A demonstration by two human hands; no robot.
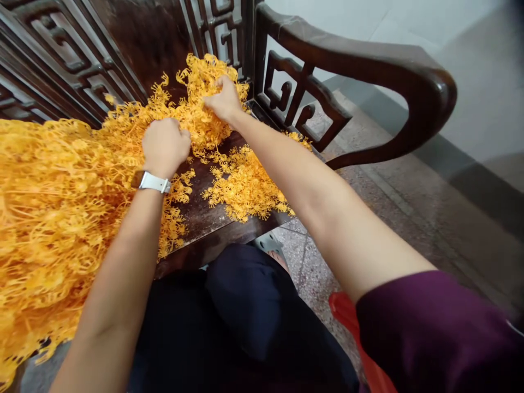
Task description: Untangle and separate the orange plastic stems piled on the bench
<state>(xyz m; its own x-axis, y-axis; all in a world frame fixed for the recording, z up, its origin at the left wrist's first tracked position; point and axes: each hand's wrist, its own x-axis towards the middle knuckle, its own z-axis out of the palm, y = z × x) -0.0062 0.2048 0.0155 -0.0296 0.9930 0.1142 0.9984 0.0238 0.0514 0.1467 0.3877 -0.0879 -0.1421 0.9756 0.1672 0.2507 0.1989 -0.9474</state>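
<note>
Left hand [166, 143] closed on yellow flowers [61, 185], right hand [226, 102] gripped a raised clump [200, 76] of them; a smaller pile [245, 185] lay on the wooden seat [198, 215].

- Chair [213, 214]: dark, glossy wood, across the upper left and centre of the frame.
- Backrest [151, 49]: a solid panel between openwork lattice sections, upper left.
- Armrest [352, 52]: a thick rail curving down at upper right, with angular fretwork [303, 90] beneath.
- Wall [368, 16]: pale, upper right, a soft shadow at its far right.
- Band [458, 172]: grey, along the wall's foot.
- Floor [302, 248]: speckled, with joint lines, lower centre to right.
- Light: highlights on the armrest.
</note>
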